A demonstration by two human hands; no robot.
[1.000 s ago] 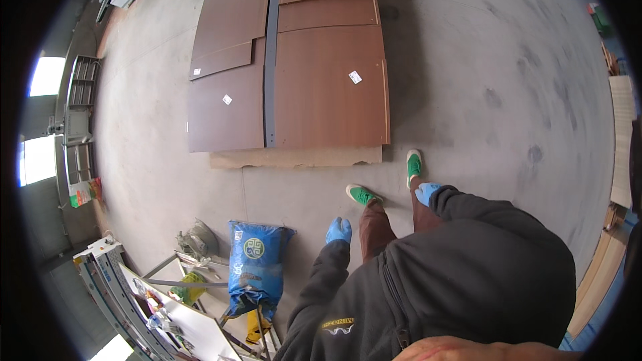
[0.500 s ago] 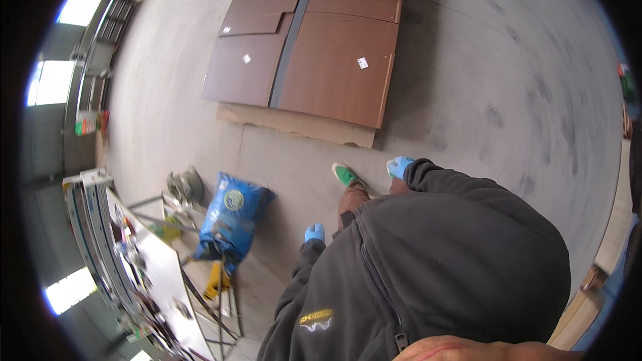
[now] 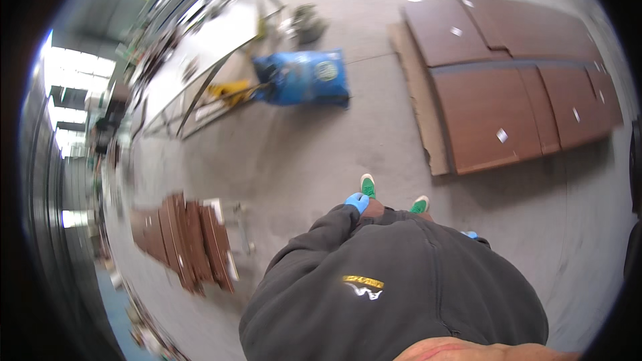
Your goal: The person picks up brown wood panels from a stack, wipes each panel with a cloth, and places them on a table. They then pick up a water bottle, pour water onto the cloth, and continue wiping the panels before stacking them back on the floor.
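Observation:
My left hand (image 3: 358, 202), in a blue glove, hangs beside my left thigh, just behind the green shoe (image 3: 368, 185). Its fingers hang loosely apart, and no object shows in them. Of my right hand (image 3: 470, 234), only a sliver of blue glove shows past the dark jacket (image 3: 394, 287); its fingers are hidden. Neither hand touches any of the goods around me. On the floor ahead to the right lies a stack of brown panels (image 3: 488, 117) with small white labels, on a brown board base (image 3: 416, 93).
A blue sack (image 3: 301, 79) lies on the floor ahead to the left, beside a white-topped table (image 3: 200, 47) and a yellow object (image 3: 229, 91). A grey bundle (image 3: 307, 25) sits behind. At left stands a pile of brown panels (image 3: 190, 244) beside a metal-legged frame (image 3: 244, 227).
My view has swung to the left: the large panel stack now lies at right and the second brown pile has come into view. My left hand is nearer my thigh; my right is mostly hidden.

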